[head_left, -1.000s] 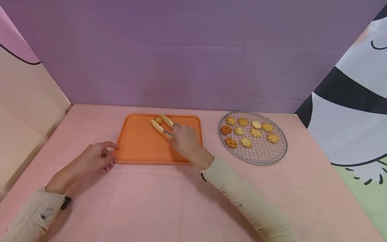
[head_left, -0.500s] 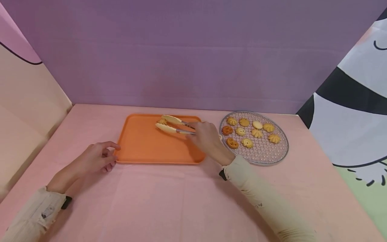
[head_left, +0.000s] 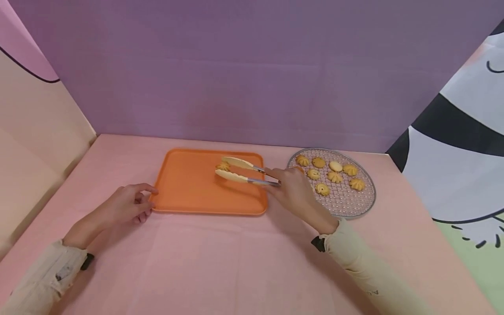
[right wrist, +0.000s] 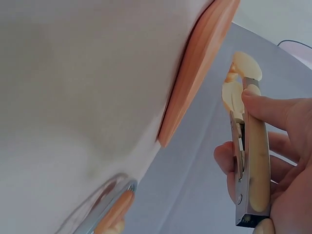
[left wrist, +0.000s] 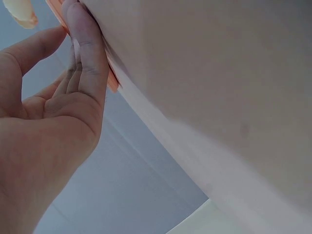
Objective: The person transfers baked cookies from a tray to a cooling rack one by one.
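Observation:
My right hand (head_left: 293,190) grips a pair of tongs (head_left: 233,176) with pale scalloped tips and metal arms. Between the tips sits a ridged golden cookie (head_left: 223,166), over the right half of an orange tray (head_left: 193,192). In the right wrist view the tongs (right wrist: 257,165) are seen from the side, and the cookie (right wrist: 231,76) shows partly between their tips, clear of the tray (right wrist: 195,73). My left hand (head_left: 124,203) touches the tray's left rim with forefinger and thumb, its other fingers loosely bent below.
A round wire rack (head_left: 340,206) stands right of the tray, bearing several cookies of different shapes. My right hand covers its left edge. Pink cloth (head_left: 197,262) covers the table, a purple wall (head_left: 252,87) rises behind, and a cartoon-printed panel (head_left: 445,175) stands at the right.
My right hand has moved right toward the rack, carrying the tongs and cookie rightward above the tray. The tongs have turned to point left. My left hand stays at the tray's rim.

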`<state>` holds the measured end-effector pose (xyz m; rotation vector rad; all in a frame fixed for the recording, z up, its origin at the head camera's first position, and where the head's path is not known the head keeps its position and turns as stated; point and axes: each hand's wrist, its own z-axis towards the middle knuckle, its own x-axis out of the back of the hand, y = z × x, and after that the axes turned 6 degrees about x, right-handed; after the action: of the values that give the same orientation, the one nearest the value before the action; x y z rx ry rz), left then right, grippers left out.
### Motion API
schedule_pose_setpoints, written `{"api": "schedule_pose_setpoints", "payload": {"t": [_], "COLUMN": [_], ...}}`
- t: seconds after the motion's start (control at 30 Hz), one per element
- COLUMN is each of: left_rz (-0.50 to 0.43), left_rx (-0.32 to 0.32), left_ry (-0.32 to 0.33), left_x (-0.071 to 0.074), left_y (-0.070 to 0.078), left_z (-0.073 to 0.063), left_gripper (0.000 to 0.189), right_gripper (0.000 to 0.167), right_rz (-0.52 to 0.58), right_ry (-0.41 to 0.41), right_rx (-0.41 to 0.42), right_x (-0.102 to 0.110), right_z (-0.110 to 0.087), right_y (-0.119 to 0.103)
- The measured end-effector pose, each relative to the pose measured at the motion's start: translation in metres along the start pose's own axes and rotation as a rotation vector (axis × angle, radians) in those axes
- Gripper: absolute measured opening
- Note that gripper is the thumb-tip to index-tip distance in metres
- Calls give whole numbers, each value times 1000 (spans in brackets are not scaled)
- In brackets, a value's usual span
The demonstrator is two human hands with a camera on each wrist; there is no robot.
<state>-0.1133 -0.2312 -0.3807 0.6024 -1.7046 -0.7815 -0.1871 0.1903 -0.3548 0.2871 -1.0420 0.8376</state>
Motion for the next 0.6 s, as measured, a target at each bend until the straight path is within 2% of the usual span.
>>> {"api": "schedule_pose_setpoints", "payload": {"t": [0.6], "left_rz": [8], "left_rx": [0], "left_ry": [16], "left_x": [-2], "left_y": [-3], "left_z": [1], "left_gripper": [35], "right_gripper": [47], "right_rz": [-12], "right_ry": [120], "right_rx": [41], "right_x": [32], "right_z": [-58], "right_y": [8]}}
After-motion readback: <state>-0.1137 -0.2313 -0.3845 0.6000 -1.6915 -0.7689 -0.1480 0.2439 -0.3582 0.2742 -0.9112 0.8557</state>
